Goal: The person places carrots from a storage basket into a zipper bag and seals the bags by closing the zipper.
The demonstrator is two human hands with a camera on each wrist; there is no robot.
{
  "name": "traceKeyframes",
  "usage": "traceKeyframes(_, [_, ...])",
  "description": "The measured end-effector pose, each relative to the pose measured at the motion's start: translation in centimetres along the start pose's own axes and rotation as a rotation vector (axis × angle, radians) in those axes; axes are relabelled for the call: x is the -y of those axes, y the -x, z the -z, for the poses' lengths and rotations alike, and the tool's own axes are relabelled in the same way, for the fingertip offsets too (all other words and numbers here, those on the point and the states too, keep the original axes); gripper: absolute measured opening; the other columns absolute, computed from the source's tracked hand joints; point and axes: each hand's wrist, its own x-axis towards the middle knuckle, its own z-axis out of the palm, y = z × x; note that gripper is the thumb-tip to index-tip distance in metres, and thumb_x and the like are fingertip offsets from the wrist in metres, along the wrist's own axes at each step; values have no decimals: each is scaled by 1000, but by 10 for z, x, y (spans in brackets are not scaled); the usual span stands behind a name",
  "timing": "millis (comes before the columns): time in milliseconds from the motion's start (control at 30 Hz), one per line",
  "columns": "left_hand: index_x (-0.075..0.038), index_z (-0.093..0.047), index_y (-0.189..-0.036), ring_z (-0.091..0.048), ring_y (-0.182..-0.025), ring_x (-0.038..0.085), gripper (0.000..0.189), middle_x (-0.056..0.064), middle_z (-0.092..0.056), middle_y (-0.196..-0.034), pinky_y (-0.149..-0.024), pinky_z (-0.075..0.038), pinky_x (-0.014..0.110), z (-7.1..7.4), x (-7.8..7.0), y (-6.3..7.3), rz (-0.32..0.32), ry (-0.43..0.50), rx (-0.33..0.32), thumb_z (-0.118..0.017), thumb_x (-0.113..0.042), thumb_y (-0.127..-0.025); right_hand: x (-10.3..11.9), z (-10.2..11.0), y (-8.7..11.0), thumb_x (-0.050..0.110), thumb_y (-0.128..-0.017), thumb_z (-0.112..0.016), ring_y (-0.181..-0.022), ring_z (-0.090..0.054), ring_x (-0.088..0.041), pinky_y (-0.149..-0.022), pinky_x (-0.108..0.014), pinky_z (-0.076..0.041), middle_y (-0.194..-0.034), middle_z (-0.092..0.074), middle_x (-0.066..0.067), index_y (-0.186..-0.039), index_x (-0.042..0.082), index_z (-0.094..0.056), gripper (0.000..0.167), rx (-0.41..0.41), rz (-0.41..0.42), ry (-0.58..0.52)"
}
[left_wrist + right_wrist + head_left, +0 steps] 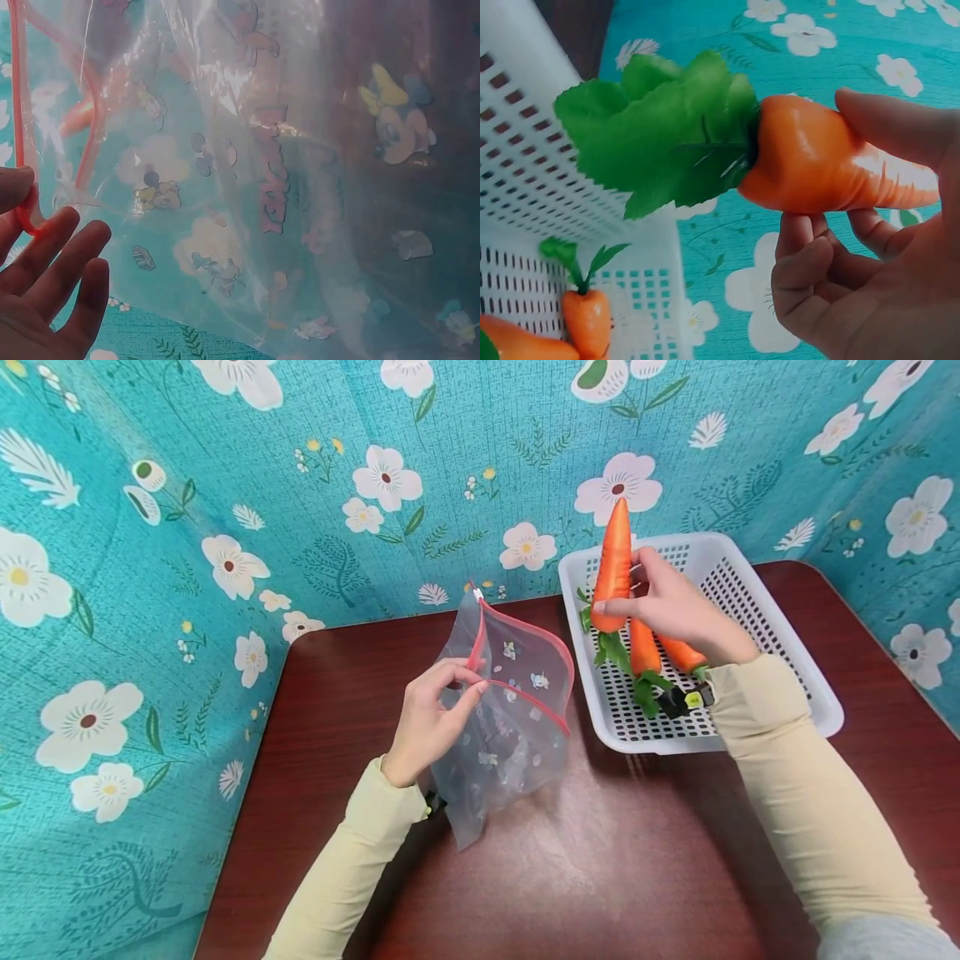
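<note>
A see-through zip bag (517, 764) with red zip edges and small cartoon prints hangs from my left hand (431, 718), which pinches its rim between thumb and fingers. The mouth of the bag gapes toward the right. In the left wrist view the printed bag (300, 172) fills most of the picture. My right hand (678, 606) grips an orange carrot (616, 564) above the basket, its tip pointing up. Green leaves (667, 135) sprout from the thick end, and the thumb lies on one side with fingers on the other in the right wrist view.
A white plastic basket (637, 748) with a perforated floor stands on the right of the dark red tabletop (330, 735). Inside it lie an orange carrot (643, 647) and another carrot (681, 654), both leafy. A turquoise flowered cloth (465, 485) hangs behind the table.
</note>
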Motion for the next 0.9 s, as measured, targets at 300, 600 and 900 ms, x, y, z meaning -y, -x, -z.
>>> traceKeyframes(300, [-6,-68,-93,-63,-92,15,10,8,-71,-110,-77,-52,35,0,0,0,-18,-16,-4,-73,-12,-86,16,4,11,38,-90,-66,-104,-53,-20,-84,-30,-46,-122,-54,-7,-134,14,-35,59,1,24,-155])
traceKeyframes(600, [-6,-67,-93,-61,-91,16,12,13,-70,-108,-77,-53,43,1,0,-1,-26,-21,3,-73,-13,-86,31,5,18,23,-92,-63,-79,-52,-18,-70,-28,-47,-94,-54,-4,-123,15,-38,40,-24,112,-280])
traceKeyframes(900, [-6,-68,-94,-63,-93,16,12,12,-70,-107,-77,-52,31,0,1,-2,-38,-22,11,-72,-15,-87,44,1,23,12,-91,-60,-80,-53,-17,-67,-23,-51,-100,-58,-6,-128,14,-38,43,-52,168,-458])
